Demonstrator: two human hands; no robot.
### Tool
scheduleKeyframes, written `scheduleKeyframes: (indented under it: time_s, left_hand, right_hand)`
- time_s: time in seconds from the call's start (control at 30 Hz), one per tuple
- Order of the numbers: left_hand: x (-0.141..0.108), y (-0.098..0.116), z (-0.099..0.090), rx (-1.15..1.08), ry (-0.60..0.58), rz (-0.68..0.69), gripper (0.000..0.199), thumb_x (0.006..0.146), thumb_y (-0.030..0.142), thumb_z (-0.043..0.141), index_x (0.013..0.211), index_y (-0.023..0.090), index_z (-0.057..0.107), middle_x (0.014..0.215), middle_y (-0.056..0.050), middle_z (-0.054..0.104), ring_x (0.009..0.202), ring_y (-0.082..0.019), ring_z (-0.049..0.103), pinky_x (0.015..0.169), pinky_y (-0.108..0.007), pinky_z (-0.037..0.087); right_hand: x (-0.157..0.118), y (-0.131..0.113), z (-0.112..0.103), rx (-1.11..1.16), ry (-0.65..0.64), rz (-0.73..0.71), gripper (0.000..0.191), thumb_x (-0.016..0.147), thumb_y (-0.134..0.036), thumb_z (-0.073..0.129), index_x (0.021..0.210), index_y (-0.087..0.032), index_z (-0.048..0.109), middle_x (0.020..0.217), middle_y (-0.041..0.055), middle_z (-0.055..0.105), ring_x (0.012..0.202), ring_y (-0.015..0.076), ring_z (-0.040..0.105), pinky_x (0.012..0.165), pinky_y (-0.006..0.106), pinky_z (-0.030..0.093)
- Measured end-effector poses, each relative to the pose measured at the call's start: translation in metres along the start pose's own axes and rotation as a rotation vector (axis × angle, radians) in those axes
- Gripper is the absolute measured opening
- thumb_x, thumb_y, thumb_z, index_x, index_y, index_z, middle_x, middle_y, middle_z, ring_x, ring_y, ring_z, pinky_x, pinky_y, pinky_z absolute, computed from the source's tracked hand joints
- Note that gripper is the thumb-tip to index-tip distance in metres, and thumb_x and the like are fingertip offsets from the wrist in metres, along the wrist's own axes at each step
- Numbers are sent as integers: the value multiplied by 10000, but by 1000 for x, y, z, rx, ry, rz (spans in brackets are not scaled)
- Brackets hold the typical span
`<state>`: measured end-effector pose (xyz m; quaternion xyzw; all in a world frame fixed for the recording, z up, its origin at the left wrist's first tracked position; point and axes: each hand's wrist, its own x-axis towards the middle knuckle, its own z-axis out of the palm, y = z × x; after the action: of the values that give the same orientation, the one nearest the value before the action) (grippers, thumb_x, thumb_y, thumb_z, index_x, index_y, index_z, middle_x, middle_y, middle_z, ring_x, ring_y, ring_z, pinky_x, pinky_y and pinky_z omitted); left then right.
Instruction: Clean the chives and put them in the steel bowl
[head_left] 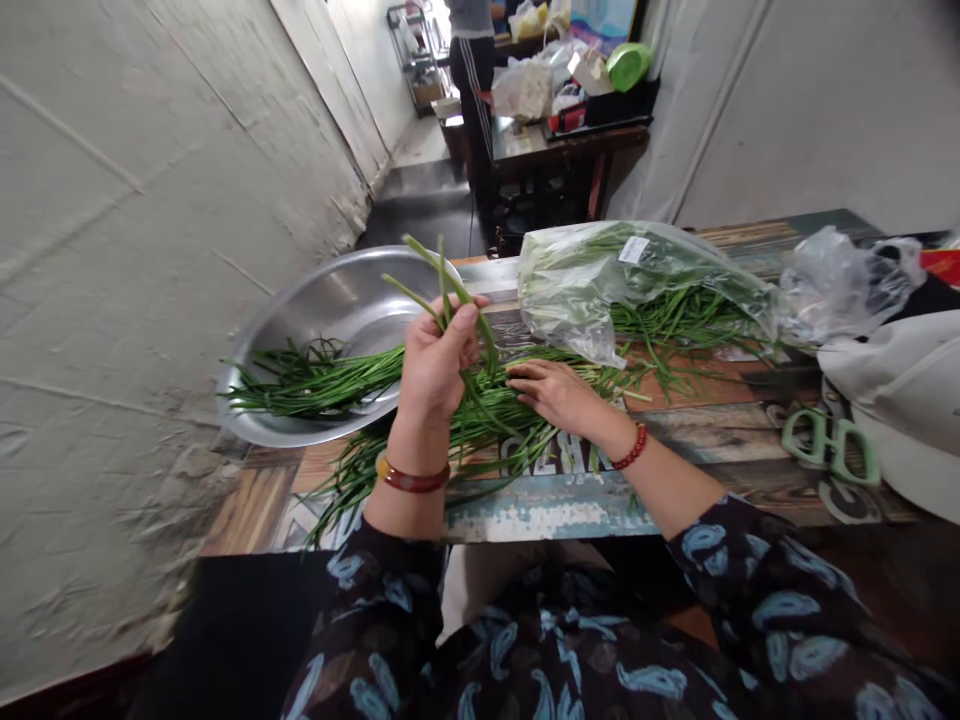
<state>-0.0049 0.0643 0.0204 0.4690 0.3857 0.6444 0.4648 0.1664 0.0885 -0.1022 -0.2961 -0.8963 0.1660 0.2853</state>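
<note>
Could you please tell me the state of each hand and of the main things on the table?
Left hand: raised, closed on a few green stalks.
Right hand: open, fingers resting on the loose greens.
Loose greens: spread out in a pile.
Metal basin: partly filled with greens.
Labelled plastic bag: greens inside.
Scissors: lying down; blades unclear.
Crumpled plastic bag: contents unclear.

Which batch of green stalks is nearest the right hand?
The loose heap of long green stalks on the patchwork wood table, under the right hand. Another batch lies in the shiny metal bowl, a third in the clear plastic bag.
</note>
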Motion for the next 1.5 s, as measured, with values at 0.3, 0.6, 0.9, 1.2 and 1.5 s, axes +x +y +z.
scheduleKeyframes:
  time_s: [0.3, 0.6, 0.9, 1.2, 1.5]
  left_hand:
    - [4, 62, 27, -130, 103, 37, 108, 853, 219, 709, 754, 184, 683, 549, 52, 531, 359, -11, 302, 329, -162, 222]
    - [-23, 78, 29, -91, 146, 68, 252, 781, 279, 786, 682, 168, 583, 482, 77, 470, 344, -11, 312, 338, -158, 206]
    - [-54, 103, 47, -15, -4, 144, 419, 706, 356, 829, 632, 181, 455, 440, 107, 338, 354, -19, 243, 372, -184, 156]
    - [-88, 50, 18, 76, -101, -160, 388, 684, 447, 825, 822, 130, 650, 479, 98, 340, 390, -18, 215, 402, -194, 108]
    - [-112, 41, -8, -43, -81, -174, 363, 762, 465, 767, 797, 117, 672, 497, 89, 316, 402, -21, 274, 407, -173, 178]
  right_hand:
    - [1, 10, 4, 249, 110, -53, 230, 941, -256, 536, 989, -180, 748, 1156, 128, 722, 1106, 243, 662, 991, 429, 510]
    - [4, 6, -48, 1052, 555, 402, 340, 855, -487, 639, 1048, -223, 731, 1015, 43, 756, 886, 167, 694, 785, 303, 547]
    - [1, -88, -122, 1063, 407, 53, 490, 911, -597, 507, 1250, -256, 606, 1207, 78, 676, 1030, 188, 663, 854, 322, 534]
    - [-19, -137, -55, 871, 390, 307, 394, 944, -539, 460, 816, -193, 598, 520, -50, 485, 477, 105, 427, 508, 246, 350]
    - [-29, -152, -32, 1282, 71, 450, 402, 840, -568, 611, 825, -166, 621, 529, -59, 490, 441, 63, 384, 440, 204, 289]
